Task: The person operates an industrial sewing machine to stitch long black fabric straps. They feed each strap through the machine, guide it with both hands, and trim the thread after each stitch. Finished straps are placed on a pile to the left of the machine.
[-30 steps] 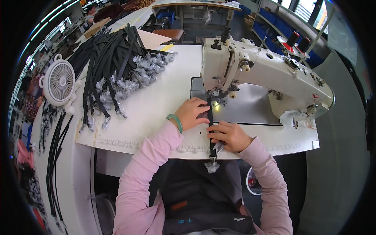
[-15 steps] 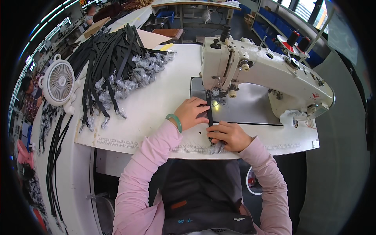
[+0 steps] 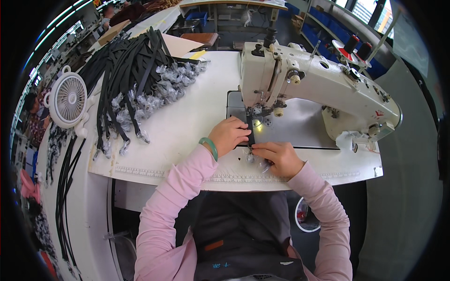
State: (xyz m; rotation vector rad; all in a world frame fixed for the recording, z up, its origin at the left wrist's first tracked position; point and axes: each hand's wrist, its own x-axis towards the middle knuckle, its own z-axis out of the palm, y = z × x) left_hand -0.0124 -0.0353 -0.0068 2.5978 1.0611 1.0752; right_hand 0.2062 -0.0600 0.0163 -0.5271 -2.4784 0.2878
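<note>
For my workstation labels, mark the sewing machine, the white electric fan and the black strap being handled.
Sewing machine (image 3: pixel 330 82), head view: horizontal arm.
White electric fan (image 3: pixel 68 99), head view: front grille.
Black strap (image 3: pixel 251 139), head view: exposed lower stretch.

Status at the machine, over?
Left hand on black strap; right hand at its near end. Strap leads under sewing machine head. Clear plastic wrap by right hand.

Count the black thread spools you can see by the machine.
2: the left spool stands beyond the sewing machine, upper right; the right spool is just beside it. Others may be hidden.
</note>
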